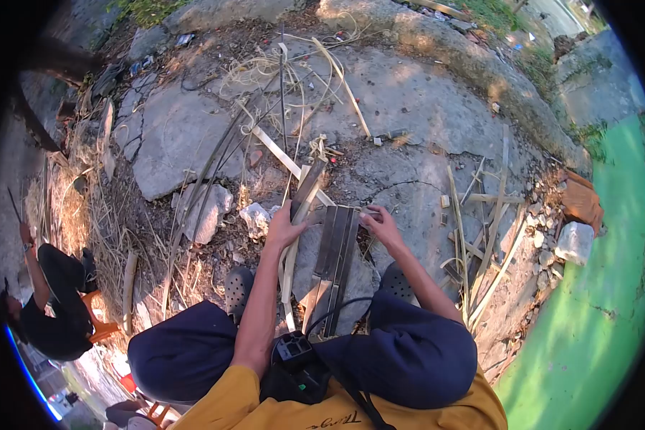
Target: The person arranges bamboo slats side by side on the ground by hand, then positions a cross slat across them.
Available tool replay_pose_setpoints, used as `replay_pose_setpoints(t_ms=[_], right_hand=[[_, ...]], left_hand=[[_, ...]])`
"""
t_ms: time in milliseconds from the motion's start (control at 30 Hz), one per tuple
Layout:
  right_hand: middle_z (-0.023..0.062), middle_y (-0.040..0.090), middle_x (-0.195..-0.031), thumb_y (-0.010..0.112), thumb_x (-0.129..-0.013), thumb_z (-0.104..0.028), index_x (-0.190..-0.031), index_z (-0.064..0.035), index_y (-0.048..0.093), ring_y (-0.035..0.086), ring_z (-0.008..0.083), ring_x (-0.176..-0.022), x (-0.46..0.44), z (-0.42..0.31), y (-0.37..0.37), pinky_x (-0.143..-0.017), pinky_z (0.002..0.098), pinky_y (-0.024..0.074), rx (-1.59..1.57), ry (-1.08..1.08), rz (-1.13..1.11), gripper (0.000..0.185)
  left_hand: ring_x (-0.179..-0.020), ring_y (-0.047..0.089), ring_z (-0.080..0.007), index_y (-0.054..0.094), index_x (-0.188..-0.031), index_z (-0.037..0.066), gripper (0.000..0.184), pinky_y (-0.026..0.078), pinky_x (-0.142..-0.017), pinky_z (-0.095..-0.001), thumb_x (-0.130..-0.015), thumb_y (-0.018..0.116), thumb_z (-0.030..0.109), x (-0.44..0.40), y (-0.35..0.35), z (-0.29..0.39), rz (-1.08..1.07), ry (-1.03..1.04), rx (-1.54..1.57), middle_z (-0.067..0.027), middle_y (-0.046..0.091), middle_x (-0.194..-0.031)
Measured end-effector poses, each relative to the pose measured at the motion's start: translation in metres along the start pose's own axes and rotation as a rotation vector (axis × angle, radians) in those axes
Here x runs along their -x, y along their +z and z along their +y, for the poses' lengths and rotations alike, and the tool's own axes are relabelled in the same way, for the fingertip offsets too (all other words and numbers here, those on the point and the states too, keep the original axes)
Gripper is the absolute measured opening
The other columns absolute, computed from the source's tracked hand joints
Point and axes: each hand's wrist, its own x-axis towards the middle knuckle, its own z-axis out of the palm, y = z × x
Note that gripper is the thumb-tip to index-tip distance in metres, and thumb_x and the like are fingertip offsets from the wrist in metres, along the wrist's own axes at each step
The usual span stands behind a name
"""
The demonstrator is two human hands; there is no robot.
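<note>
My left hand (285, 226) is closed around the side of a few split bamboo strips (308, 188), dark on one face and pale on the other, which slant up and away from me. Between my hands lies a bundle of dark, flat bamboo slats (337, 244), side by side and pointing toward me. A thin pale strip (348, 208) crosses the slats near their far end. The fingers of my right hand (381, 225) pinch at the right end of that strip, beside the bundle; the exact grip is partly hidden.
Curled pale shavings (258, 72) and long strips lie ahead on cracked concrete. More cut pieces (484, 215) are scattered right, near a white block (575, 242) and green ground (588, 315). Another person (54, 301) sits at the left. A black device (294, 351) rests at my lap.
</note>
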Motion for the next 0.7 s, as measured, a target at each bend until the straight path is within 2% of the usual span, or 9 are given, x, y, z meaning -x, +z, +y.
replay_pose_setpoints(t_ms=[67, 233, 333, 367, 400, 467, 500, 600, 700], right_hand=[[0.0084, 0.072, -0.111, 0.077, -0.096, -0.029, -0.136, -0.0031, 0.060, 0.066, 0.0147, -0.101, -0.006, -0.010, -0.018, -0.090, 0.0327, 0.0521, -0.070, -0.046, 0.040, 0.051], [0.0047, 0.070, -0.115, 0.071, -0.100, -0.027, -0.140, -0.0075, 0.058, 0.064, 0.0134, -0.108, -0.038, -0.051, -0.032, -0.084, 0.0293, 0.0478, -0.025, -0.183, -0.099, 0.046], [0.0034, 0.069, -0.115, 0.069, -0.101, -0.023, -0.141, -0.0078, 0.056, 0.064, 0.0136, -0.110, -0.035, -0.093, -0.020, -0.086, 0.0299, 0.0486, -0.095, -0.264, -0.259, 0.045], [0.0029, 0.068, -0.116, 0.069, -0.101, -0.021, -0.143, -0.0081, 0.055, 0.064, 0.0139, -0.111, -0.029, -0.105, -0.015, -0.088, 0.0302, 0.0495, -0.144, -0.279, -0.356, 0.046], [0.0029, 0.068, -0.116, 0.069, -0.101, -0.021, -0.143, -0.0081, 0.055, 0.064, 0.0139, -0.111, -0.021, -0.113, -0.010, -0.088, 0.0302, 0.0495, -0.143, -0.281, -0.384, 0.046], [0.0067, 0.068, -0.118, 0.073, -0.095, -0.014, -0.141, -0.0039, 0.054, 0.065, 0.0167, -0.107, -0.006, -0.129, 0.001, -0.094, 0.0320, 0.0527, -0.245, -0.199, -0.736, 0.051], [0.0067, 0.068, -0.118, 0.073, -0.095, -0.014, -0.141, -0.0039, 0.054, 0.065, 0.0167, -0.107, -0.003, -0.131, 0.007, -0.094, 0.0320, 0.0527, -0.248, -0.216, -0.741, 0.051], [0.0081, 0.066, -0.124, 0.074, -0.096, -0.012, -0.140, -0.0019, 0.054, 0.066, 0.0178, -0.112, 0.013, -0.117, 0.020, -0.101, 0.0345, 0.0541, -0.187, -0.027, -0.970, 0.050], [0.0088, 0.064, -0.127, 0.074, -0.098, -0.013, -0.139, 0.0001, 0.054, 0.067, 0.0178, -0.110, 0.027, -0.100, 0.039, -0.100, 0.0343, 0.0560, -0.226, 0.086, -1.091, 0.048]], left_hand=[[-0.103, 0.071, -0.0418, 0.058, -0.131, -0.001, 0.064, 0.055, -0.092, -0.0469, -0.079, 0.083, 0.026, -0.007, -0.013, 0.006, 0.066, 0.012, 0.064, -0.0260, 0.072, -0.110], [-0.096, 0.070, -0.0417, 0.060, -0.126, 0.000, 0.055, 0.054, -0.087, -0.0471, -0.082, 0.082, 0.026, 0.004, -0.064, 0.075, 0.151, 0.078, 0.096, -0.0239, 0.072, -0.102], [-0.100, 0.069, -0.0340, 0.057, -0.135, 0.002, 0.060, 0.053, -0.089, -0.0428, -0.089, 0.081, 0.031, 0.014, -0.080, 0.105, -0.102, 0.026, 0.048, -0.0214, 0.072, -0.109], [-0.100, 0.069, -0.0340, 0.057, -0.135, 0.002, 0.060, 0.053, -0.089, -0.0428, -0.089, 0.081, 0.031, 0.018, -0.080, 0.110, -0.082, 0.003, 0.047, -0.0214, 0.072, -0.109], [-0.099, 0.067, -0.0290, 0.057, -0.135, 0.001, 0.060, 0.052, -0.089, -0.0417, -0.090, 0.080, 0.033, 0.021, -0.080, 0.115, -0.145, 0.015, 0.075, -0.0178, 0.071, -0.109], [-0.102, 0.063, -0.0211, 0.055, -0.137, 0.001, 0.062, 0.051, -0.089, -0.0391, -0.095, 0.077, 0.039, 0.026, -0.081, 0.128, -0.277, -0.002, 0.141, -0.0110, 0.068, -0.112], [-0.106, 0.063, -0.0213, 0.054, -0.138, 0.001, 0.062, 0.051, -0.092, -0.0385, -0.095, 0.077, 0.039, 0.026, -0.076, 0.126, -0.299, 0.057, 0.163, -0.0124, 0.068, -0.117], [-0.109, 0.063, -0.0227, 0.054, -0.139, 0.001, 0.061, 0.050, -0.094, -0.0392, -0.097, 0.074, 0.041, 0.022, -0.056, 0.118, -0.355, 0.090, 0.222, -0.0147, 0.068, -0.119], [-0.112, 0.064, -0.0260, 0.054, -0.136, 0.001, 0.059, 0.050, -0.095, -0.0411, -0.099, 0.070, 0.044, 0.019, -0.050, 0.122, -0.454, 0.055, 0.019, -0.0178, 0.068, -0.121]])
